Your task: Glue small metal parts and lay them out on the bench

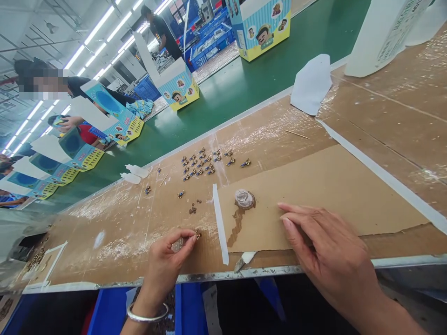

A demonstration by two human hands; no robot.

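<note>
My left hand (171, 253), with a silver bangle at the wrist, is closed in a pinch. At its fingertips is a small brown piece (198, 234), too small to name. My right hand (324, 237) hovers over the cardboard sheet (314, 186) with its fingers stretched out and nothing visible in them. To its left, a small round dish (245, 198) with whitish contents stands on the sheet beside a dark wet stain (236, 228). Beyond my left hand lie a few small brown rings (193, 209) and rows of tiny blue-and-gold figures (200, 163).
White squeeze bottles (132, 173) lie at the table's far edge. A toothpick (296, 134) and a white paper piece (312, 84) lie farther right. Printed boxes (179, 86) stand on the green conveyor (216, 109); co-workers are beyond it. A blue bin (111, 309) sits below the near edge.
</note>
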